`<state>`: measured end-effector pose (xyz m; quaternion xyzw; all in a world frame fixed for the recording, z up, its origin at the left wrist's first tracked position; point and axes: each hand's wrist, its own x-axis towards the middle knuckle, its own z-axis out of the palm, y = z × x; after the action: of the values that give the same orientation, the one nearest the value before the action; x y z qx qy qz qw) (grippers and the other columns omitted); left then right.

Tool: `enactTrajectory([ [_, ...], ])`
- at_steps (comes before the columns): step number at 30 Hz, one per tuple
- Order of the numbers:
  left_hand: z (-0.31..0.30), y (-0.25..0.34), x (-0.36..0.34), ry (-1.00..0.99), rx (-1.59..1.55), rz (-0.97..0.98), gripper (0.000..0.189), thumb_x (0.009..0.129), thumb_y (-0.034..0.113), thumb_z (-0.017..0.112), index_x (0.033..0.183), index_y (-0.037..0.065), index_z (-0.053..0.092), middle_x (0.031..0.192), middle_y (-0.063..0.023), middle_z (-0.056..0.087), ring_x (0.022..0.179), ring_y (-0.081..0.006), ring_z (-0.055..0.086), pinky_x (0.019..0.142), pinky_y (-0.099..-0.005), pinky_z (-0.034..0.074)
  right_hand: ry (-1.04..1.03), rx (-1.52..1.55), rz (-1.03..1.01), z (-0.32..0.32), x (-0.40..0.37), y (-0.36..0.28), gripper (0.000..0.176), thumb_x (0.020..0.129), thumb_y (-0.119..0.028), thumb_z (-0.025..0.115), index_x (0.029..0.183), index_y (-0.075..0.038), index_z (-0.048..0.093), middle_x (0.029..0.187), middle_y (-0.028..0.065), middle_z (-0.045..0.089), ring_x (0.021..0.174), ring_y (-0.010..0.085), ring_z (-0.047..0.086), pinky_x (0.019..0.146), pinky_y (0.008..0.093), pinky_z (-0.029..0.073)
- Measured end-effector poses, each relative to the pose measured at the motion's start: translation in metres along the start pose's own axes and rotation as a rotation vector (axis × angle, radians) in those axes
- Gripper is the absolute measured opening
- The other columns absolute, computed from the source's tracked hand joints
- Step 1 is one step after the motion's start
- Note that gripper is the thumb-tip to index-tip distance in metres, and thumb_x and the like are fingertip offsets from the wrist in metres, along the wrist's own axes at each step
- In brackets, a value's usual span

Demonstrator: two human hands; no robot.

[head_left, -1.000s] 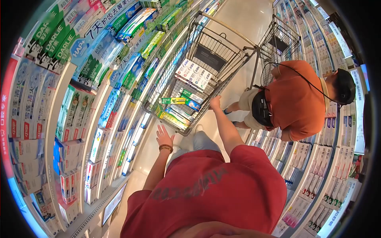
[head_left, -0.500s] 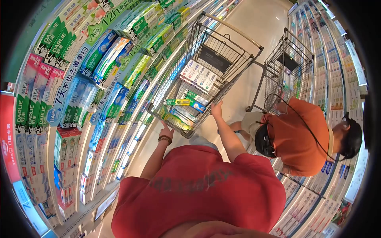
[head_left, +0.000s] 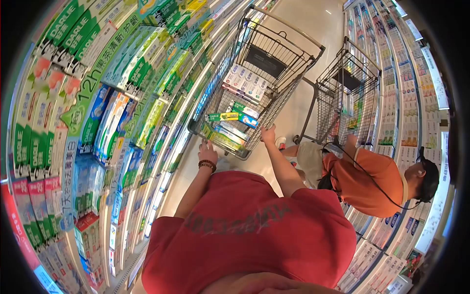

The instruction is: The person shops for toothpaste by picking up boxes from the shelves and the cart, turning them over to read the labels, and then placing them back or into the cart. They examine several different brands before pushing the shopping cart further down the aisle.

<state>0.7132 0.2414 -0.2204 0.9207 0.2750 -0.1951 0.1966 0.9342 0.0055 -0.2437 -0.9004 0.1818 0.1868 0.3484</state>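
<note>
In front of me stands a wire shopping cart (head_left: 293, 88), its handle at the far end. My right hand (head_left: 267, 134) has its fingers curled on the cart's near right rim. My left hand (head_left: 207, 151), with a beaded bracelet (head_left: 207, 164) at the wrist, is just outside the near left corner, fingers spread and holding nothing. Inside the cart lie a white multi-pack of boxes (head_left: 246, 82), a green-and-yellow toothpaste box (head_left: 222, 117), a green-and-blue box (head_left: 245, 113) and several more packs at the near end.
Shelves of toothpaste boxes (head_left: 36, 142) line the left side, close to the cart. At right, a person in an orange shirt (head_left: 374, 181) stands beside a second cart (head_left: 350, 88). More stocked shelves (head_left: 406, 88) run along the far right. Pale floor (head_left: 313, 24) stretches ahead.
My left hand has come off the cart's near edge and its fingers have spread. My right hand stays at the rim. The left shelves have shifted in view, and the other person has moved slightly.
</note>
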Motion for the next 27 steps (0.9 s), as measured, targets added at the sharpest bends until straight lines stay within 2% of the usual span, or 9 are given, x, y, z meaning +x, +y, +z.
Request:
enactTrajectory([
  [3,-0.020,0.026,0.038,0.068,0.083,0.083,0.066,0.092,0.020,0.056,0.152,0.005,0.033,0.164,-0.0090,0.018,0.136,-0.0353,0.041,0.099,-0.0517,0.047,-0.049,-0.002,0.017,-0.005,0.005,-0.019,0.081,0.091,-0.034,0.061,0.152,-0.009,0.014,0.090,0.0295,0.069,0.058,0.0377,0.068,0.059,0.0467,0.056],
  [4,-0.025,0.038,0.046,0.089,0.141,0.102,0.063,0.092,0.017,0.053,0.151,0.004,0.036,0.164,-0.0083,0.018,0.135,-0.0338,0.043,0.098,-0.0502,0.048,-0.029,-0.020,-0.047,0.006,0.025,-0.004,0.070,0.093,-0.027,0.057,0.147,-0.008,0.018,0.085,0.0296,0.068,0.055,0.0370,0.067,0.053,0.0463,0.055],
  [8,-0.058,0.061,0.106,-0.066,0.153,0.220,0.066,0.090,0.010,0.052,0.152,0.003,0.033,0.165,-0.0100,0.017,0.119,-0.0314,0.058,0.096,-0.0450,0.050,-0.081,0.015,0.019,-0.005,0.082,-0.033,0.043,0.093,-0.019,0.053,0.127,-0.002,0.033,0.088,0.0296,0.067,0.062,0.0374,0.070,0.051,0.0441,0.057],
  [11,-0.084,0.096,0.146,-0.150,0.075,0.218,0.070,0.087,0.008,0.054,0.152,0.002,0.031,0.165,-0.0101,0.015,0.115,-0.0333,0.060,0.095,-0.0446,0.052,-0.168,0.164,0.131,-0.008,0.152,-0.041,0.044,0.094,-0.018,0.055,0.129,-0.003,0.031,0.090,0.0233,0.066,0.063,0.0328,0.070,0.046,0.0448,0.059],
  [16,-0.120,0.154,0.204,-0.182,-0.006,0.187,0.079,0.081,0.003,0.054,0.155,0.004,0.027,0.166,-0.0080,0.013,0.104,-0.0375,0.065,0.089,-0.0447,0.055,-0.216,0.300,0.093,-0.024,0.236,-0.071,0.035,0.091,-0.012,0.051,0.124,-0.004,0.045,0.082,0.0170,0.067,0.060,0.0296,0.069,0.045,0.0448,0.059],
  [20,-0.126,0.202,0.266,-0.160,0.002,0.170,0.076,0.081,0.005,0.055,0.153,0.002,0.030,0.166,-0.0088,0.014,0.108,-0.0373,0.064,0.091,-0.0444,0.054,-0.314,0.380,0.117,-0.040,0.310,-0.096,0.036,0.088,-0.004,0.050,0.123,-0.003,0.045,0.082,0.0198,0.066,0.060,0.0317,0.069,0.042,0.0443,0.059],
  [22,-0.132,0.225,0.296,-0.134,0.017,0.173,0.076,0.081,0.006,0.056,0.153,0.002,0.030,0.166,-0.0097,0.014,0.109,-0.0364,0.064,0.092,-0.0446,0.054,-0.156,0.305,-0.026,-0.010,0.374,-0.072,0.036,0.086,-0.003,0.051,0.122,-0.001,0.046,0.085,0.0218,0.066,0.060,0.0334,0.069,0.043,0.0462,0.059],
  [23,-0.139,0.240,0.307,-0.125,0.021,0.173,0.076,0.081,0.007,0.056,0.153,0.002,0.031,0.166,-0.0101,0.014,0.109,-0.0359,0.064,0.092,-0.0447,0.053,-0.075,0.261,-0.092,-0.012,0.386,-0.082,0.037,0.085,-0.002,0.052,0.121,0.000,0.046,0.086,0.0229,0.066,0.061,0.0343,0.070,0.043,0.0471,0.059],
  [27,-0.151,0.275,0.358,-0.118,0.034,0.235,0.080,0.081,0.008,0.057,0.154,0.003,0.025,0.166,-0.0101,0.011,0.110,-0.0358,0.064,0.093,-0.0440,0.053,-0.132,0.312,0.045,-0.078,0.406,-0.163,0.040,0.081,0.001,0.055,0.119,0.004,0.047,0.090,0.0260,0.066,0.063,0.0369,0.070,0.044,0.0485,0.059],
])
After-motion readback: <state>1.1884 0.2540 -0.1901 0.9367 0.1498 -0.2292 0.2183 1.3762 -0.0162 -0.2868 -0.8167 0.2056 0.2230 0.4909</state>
